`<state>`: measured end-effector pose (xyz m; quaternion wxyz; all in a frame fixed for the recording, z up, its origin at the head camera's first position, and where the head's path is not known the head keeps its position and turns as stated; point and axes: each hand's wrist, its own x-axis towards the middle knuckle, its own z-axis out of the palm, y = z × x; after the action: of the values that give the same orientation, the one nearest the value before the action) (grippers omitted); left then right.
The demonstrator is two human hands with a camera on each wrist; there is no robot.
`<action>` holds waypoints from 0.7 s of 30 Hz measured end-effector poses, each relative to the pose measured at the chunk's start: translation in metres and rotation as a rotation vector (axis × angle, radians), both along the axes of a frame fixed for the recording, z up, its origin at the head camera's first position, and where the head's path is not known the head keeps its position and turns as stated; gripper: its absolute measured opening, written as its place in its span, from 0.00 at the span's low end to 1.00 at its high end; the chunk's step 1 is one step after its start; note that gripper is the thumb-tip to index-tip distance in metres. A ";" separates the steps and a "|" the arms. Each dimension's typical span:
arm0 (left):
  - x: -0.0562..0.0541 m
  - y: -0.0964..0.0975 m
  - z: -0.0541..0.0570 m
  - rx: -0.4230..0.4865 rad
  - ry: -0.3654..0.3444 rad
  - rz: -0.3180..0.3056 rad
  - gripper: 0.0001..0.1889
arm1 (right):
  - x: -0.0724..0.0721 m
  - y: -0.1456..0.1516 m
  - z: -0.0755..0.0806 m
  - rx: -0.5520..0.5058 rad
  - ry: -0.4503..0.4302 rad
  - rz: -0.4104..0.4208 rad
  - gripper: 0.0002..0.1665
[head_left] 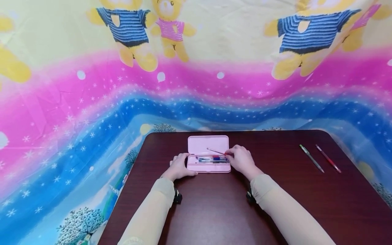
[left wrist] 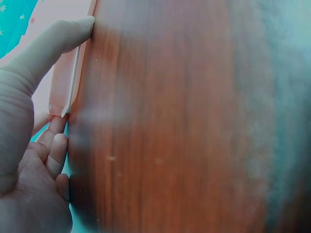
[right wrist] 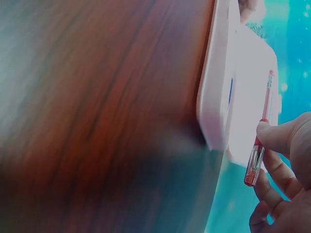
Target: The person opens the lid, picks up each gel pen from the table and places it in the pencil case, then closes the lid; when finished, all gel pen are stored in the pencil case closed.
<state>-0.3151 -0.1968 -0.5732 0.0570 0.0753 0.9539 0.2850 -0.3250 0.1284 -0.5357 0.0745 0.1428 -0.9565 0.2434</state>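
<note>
A pink pencil case (head_left: 202, 168) lies on the table with its lid (head_left: 196, 143) raised at the back. Several pens (head_left: 211, 159) rest side by side in its rear compartment, one with a blue part. My left hand (head_left: 179, 167) grips the case's left end, thumb (left wrist: 73, 36) along the front edge and fingers at the side. Over the right end of the case, my right hand (head_left: 242, 159) pinches a red pen (right wrist: 266, 104) between thumb and fingers. That pen slants in front of the lid, above the pens in the case.
To the right on the dark brown table (head_left: 208, 211) lie a green pen (head_left: 311, 158) and another red pen (head_left: 328, 159), roughly parallel. A patterned cloth (head_left: 214, 85) with bears hangs behind the table and along its sides.
</note>
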 end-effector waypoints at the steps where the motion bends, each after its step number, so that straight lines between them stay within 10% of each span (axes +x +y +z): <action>1: 0.000 0.000 0.000 -0.004 0.002 0.000 0.57 | -0.001 -0.004 0.001 0.005 -0.008 0.006 0.13; 21: 0.000 -0.001 0.000 0.000 -0.005 -0.011 0.55 | -0.007 -0.055 -0.007 0.099 -0.060 0.062 0.07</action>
<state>-0.3146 -0.1974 -0.5733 0.0612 0.0799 0.9533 0.2847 -0.3320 0.0731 -0.5422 0.0313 0.1685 -0.9642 0.2022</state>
